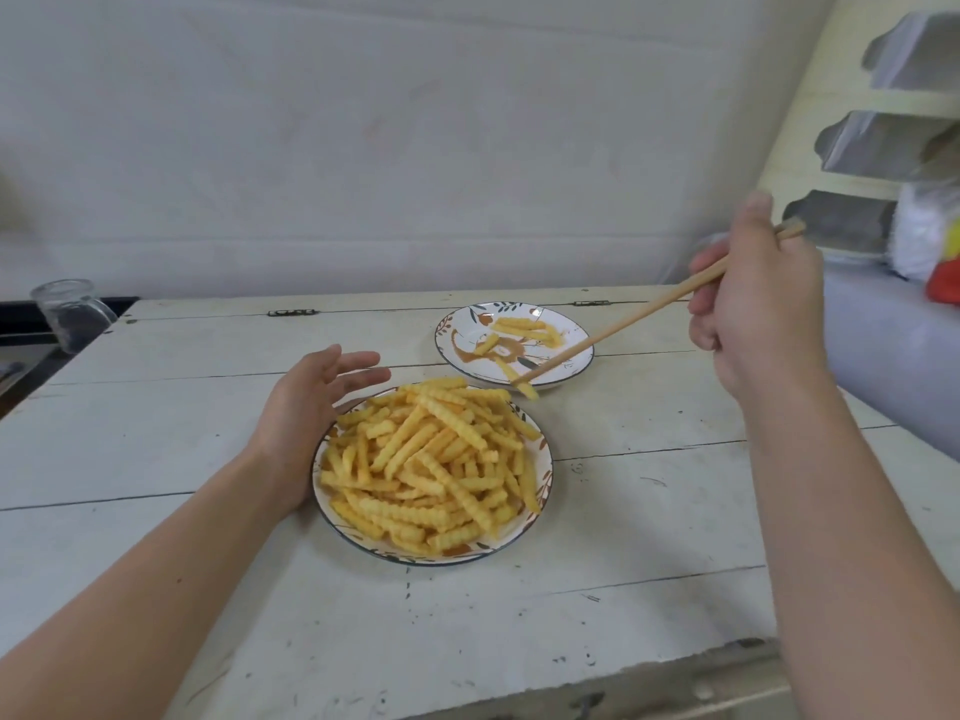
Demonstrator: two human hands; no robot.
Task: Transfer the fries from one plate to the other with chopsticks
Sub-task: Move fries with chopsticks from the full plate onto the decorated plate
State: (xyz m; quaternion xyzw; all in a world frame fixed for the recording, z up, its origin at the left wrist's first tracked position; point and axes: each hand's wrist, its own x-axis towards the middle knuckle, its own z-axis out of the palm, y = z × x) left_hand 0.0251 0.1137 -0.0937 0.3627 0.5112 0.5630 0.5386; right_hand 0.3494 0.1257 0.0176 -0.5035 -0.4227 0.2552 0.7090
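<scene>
Head view: the right hand (761,309) is clenched around the chopsticks (623,327), whose tips pinch one fry (527,389) just at the near rim of the far plate (576,368). The left hand (306,423) is released, fingers spread, resting against the left rim of the near plate (324,504).

Risk: the fry hangs at the plate edge, between the two plates. A slack pinch would likely drop it onto the counter (649,511) rather than the plate. The ridged, tapering fry gives the smooth wooden tips little purchase.

Materials: the fries (431,459) are crinkle-cut, yellow, rigid-looking, heaped loosely. A few already lie on the far plate. Both plates are glazed ceramic, round, shallow, dark-rimmed with leaf decoration. The counter is white-painted planks, scuffed. A glass jar (70,314) stands far left.
</scene>
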